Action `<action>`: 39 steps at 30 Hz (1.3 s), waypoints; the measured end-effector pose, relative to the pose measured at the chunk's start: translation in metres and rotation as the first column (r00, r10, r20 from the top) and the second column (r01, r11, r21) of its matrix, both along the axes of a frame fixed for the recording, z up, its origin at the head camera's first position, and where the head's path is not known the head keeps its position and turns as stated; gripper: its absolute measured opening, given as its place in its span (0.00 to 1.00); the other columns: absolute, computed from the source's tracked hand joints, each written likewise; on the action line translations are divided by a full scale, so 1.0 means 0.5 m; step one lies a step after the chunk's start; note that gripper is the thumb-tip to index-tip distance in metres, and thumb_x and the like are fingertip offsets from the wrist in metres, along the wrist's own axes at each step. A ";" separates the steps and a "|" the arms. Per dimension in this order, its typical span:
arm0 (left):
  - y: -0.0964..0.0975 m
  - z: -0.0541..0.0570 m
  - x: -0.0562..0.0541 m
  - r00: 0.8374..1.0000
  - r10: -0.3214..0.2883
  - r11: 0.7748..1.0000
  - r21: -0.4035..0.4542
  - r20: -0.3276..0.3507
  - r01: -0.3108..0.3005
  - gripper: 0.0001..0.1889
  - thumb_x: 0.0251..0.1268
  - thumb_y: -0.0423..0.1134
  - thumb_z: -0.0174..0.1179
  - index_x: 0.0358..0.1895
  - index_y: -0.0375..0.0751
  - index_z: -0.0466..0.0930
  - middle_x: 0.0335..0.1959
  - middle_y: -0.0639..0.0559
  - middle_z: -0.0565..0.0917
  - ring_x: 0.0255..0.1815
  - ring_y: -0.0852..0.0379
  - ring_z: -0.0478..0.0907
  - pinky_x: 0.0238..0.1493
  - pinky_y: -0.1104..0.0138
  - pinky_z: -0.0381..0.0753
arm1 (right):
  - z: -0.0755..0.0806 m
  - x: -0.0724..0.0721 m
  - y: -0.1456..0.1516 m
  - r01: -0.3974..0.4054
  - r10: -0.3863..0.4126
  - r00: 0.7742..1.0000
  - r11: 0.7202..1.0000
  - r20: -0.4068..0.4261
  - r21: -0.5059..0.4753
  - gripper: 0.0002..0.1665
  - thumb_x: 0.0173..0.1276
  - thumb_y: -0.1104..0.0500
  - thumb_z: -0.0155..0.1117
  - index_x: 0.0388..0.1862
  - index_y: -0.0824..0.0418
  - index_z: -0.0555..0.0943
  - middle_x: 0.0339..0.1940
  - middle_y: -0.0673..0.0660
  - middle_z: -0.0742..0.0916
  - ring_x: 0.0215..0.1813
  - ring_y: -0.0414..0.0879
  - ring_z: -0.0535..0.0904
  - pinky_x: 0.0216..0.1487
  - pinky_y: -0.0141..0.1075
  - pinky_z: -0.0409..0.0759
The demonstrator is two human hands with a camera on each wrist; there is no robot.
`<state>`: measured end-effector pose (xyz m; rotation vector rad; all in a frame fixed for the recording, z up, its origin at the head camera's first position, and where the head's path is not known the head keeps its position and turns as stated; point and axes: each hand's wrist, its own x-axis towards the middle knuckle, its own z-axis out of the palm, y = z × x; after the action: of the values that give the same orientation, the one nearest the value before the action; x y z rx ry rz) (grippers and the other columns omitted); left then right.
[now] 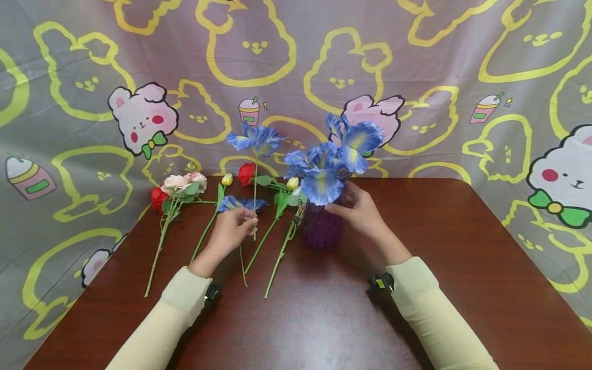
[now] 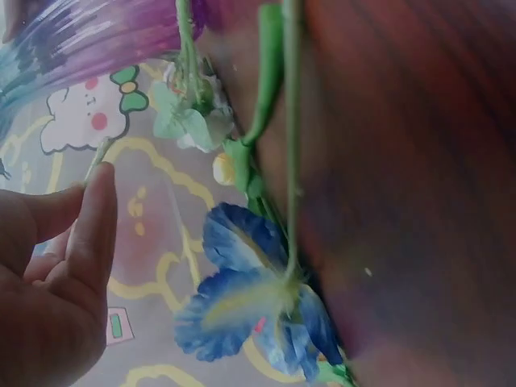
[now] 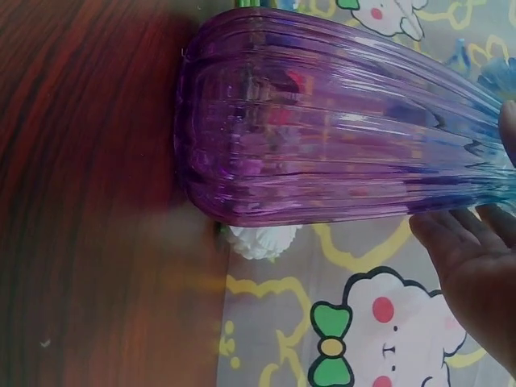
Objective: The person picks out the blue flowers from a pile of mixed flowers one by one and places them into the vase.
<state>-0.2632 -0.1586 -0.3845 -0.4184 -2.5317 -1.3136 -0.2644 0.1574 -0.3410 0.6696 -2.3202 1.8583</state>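
Observation:
My left hand pinches a blue artificial iris low on its stem, between thumb and fingers, and the bloom stands upright above it. In the left wrist view the stem's cut end pokes out past the fingertips. My right hand holds the purple ribbed glass vase near its neck; the right wrist view shows the thumb on one side and fingers on the other. Blue irises stand in the vase, hiding its mouth in the head view. Another blue iris lies on the table beneath my left hand.
Left of the vase, several artificial flowers lie on the brown table: pale pink roses, red roses, yellow tulips and a white flower. A patterned cloth hangs behind the table and along its sides.

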 end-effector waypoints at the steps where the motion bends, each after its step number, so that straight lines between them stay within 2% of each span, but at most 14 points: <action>1: 0.005 0.001 0.001 1.000 -0.002 1.000 0.009 -0.015 0.002 0.03 0.63 0.26 0.62 0.36 0.28 0.81 0.28 0.42 0.85 0.24 0.52 0.84 0.26 0.67 0.84 | -0.004 -0.003 0.002 0.004 -0.004 1.000 1.000 0.000 0.002 0.44 0.63 0.68 0.68 0.73 0.73 0.58 0.66 0.70 0.73 0.68 0.58 0.69 0.62 0.47 0.72; 6: 0.026 0.012 0.005 0.997 -0.025 0.998 0.062 -0.078 0.030 0.03 0.63 0.25 0.62 0.37 0.27 0.81 0.28 0.41 0.84 0.24 0.50 0.84 0.28 0.61 0.85 | -0.025 -0.017 0.017 0.054 -0.054 0.998 0.998 -0.014 0.015 0.43 0.61 0.63 0.72 0.73 0.67 0.63 0.65 0.65 0.76 0.65 0.55 0.73 0.59 0.44 0.75; 8: 0.032 0.017 0.007 0.994 -0.030 0.997 0.065 -0.106 0.037 0.03 0.63 0.26 0.62 0.37 0.27 0.81 0.28 0.41 0.84 0.25 0.50 0.84 0.28 0.60 0.85 | -0.021 -0.010 0.022 0.083 -0.082 0.996 0.996 -0.035 0.015 0.41 0.61 0.62 0.73 0.71 0.65 0.66 0.64 0.63 0.77 0.63 0.53 0.75 0.58 0.42 0.76; 13: 0.046 0.026 0.011 0.983 -0.039 0.995 0.082 -0.177 0.054 0.03 0.63 0.26 0.63 0.37 0.28 0.81 0.27 0.42 0.85 0.25 0.51 0.84 0.28 0.66 0.84 | 0.003 0.017 0.035 0.148 -0.148 0.985 0.989 -0.093 -0.010 0.35 0.61 0.62 0.72 0.67 0.65 0.72 0.59 0.61 0.81 0.59 0.52 0.78 0.55 0.35 0.78; 19: 0.062 0.037 0.020 0.951 -0.057 0.991 0.100 -0.303 0.092 0.02 0.62 0.25 0.63 0.36 0.28 0.81 0.27 0.43 0.85 0.25 0.52 0.83 0.28 0.69 0.83 | 0.057 0.068 0.032 0.234 -0.233 0.953 0.972 -0.191 -0.019 0.23 0.61 0.67 0.70 0.56 0.73 0.78 0.50 0.67 0.85 0.53 0.58 0.81 0.51 0.30 0.79; 21: 0.069 0.044 0.025 0.941 -0.071 0.988 0.103 -0.332 0.111 0.02 0.62 0.25 0.63 0.36 0.28 0.81 0.27 0.43 0.85 0.25 0.52 0.83 0.28 0.69 0.83 | 0.068 0.075 0.032 0.261 -0.261 0.939 0.965 -0.225 -0.028 0.20 0.61 0.67 0.71 0.51 0.73 0.80 0.47 0.65 0.86 0.50 0.54 0.83 0.49 0.29 0.80; 24: 0.081 0.056 0.035 0.924 -0.098 0.985 0.093 -0.370 0.142 0.02 0.62 0.25 0.63 0.36 0.29 0.81 0.27 0.44 0.85 0.25 0.53 0.83 0.29 0.68 0.83 | 0.079 0.080 0.034 0.279 -0.282 0.918 0.959 -0.278 -0.051 0.17 0.60 0.66 0.72 0.47 0.72 0.83 0.43 0.63 0.88 0.45 0.44 0.85 0.47 0.29 0.80; 27: 0.093 0.063 0.041 0.897 -0.137 0.983 0.054 -0.420 0.175 0.02 0.62 0.25 0.64 0.36 0.30 0.82 0.26 0.47 0.84 0.25 0.56 0.82 0.27 0.67 0.81 | 0.097 0.093 0.030 0.253 -0.264 0.906 0.964 -0.330 -0.076 0.15 0.60 0.67 0.72 0.45 0.72 0.84 0.41 0.63 0.88 0.41 0.37 0.85 0.45 0.29 0.81; 30: 0.106 0.065 0.045 0.865 -0.173 0.980 0.006 -0.470 0.199 0.02 0.61 0.26 0.64 0.36 0.32 0.83 0.26 0.49 0.85 0.26 0.58 0.82 0.26 0.68 0.80 | 0.109 0.104 0.024 0.211 -0.231 0.906 0.973 -0.354 -0.095 0.14 0.60 0.70 0.71 0.46 0.72 0.84 0.40 0.64 0.88 0.41 0.39 0.86 0.44 0.31 0.82; 32: 0.116 0.067 0.048 0.848 -0.198 0.976 -0.022 -0.492 0.215 0.03 0.61 0.26 0.65 0.37 0.33 0.83 0.28 0.49 0.85 0.26 0.59 0.82 0.26 0.69 0.80 | 0.105 0.098 0.024 0.176 -0.205 0.910 0.978 -0.359 -0.113 0.15 0.60 0.69 0.71 0.46 0.70 0.84 0.40 0.62 0.88 0.41 0.41 0.86 0.44 0.32 0.82; 35: 0.131 0.069 0.053 0.832 -0.226 0.972 -0.054 -0.507 0.231 0.04 0.60 0.27 0.66 0.38 0.34 0.84 0.29 0.48 0.86 0.27 0.59 0.82 0.28 0.68 0.81 | 0.106 0.096 0.018 0.127 -0.163 0.922 0.984 -0.352 -0.125 0.16 0.60 0.68 0.71 0.48 0.68 0.84 0.42 0.61 0.88 0.43 0.44 0.86 0.46 0.34 0.82; 39: 0.150 0.070 0.059 0.819 -0.282 0.959 -0.108 -0.500 0.264 0.04 0.61 0.28 0.66 0.39 0.34 0.84 0.31 0.49 0.86 0.30 0.60 0.81 0.31 0.67 0.81 | 0.112 0.101 0.006 0.060 -0.103 0.937 0.989 -0.334 -0.137 0.17 0.62 0.68 0.69 0.51 0.69 0.83 0.45 0.63 0.87 0.46 0.47 0.85 0.47 0.35 0.82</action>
<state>-0.2337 -0.0839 -0.3498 -1.0249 -2.0933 -1.0591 -0.2139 0.1605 -0.2852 0.7931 -1.9672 1.6785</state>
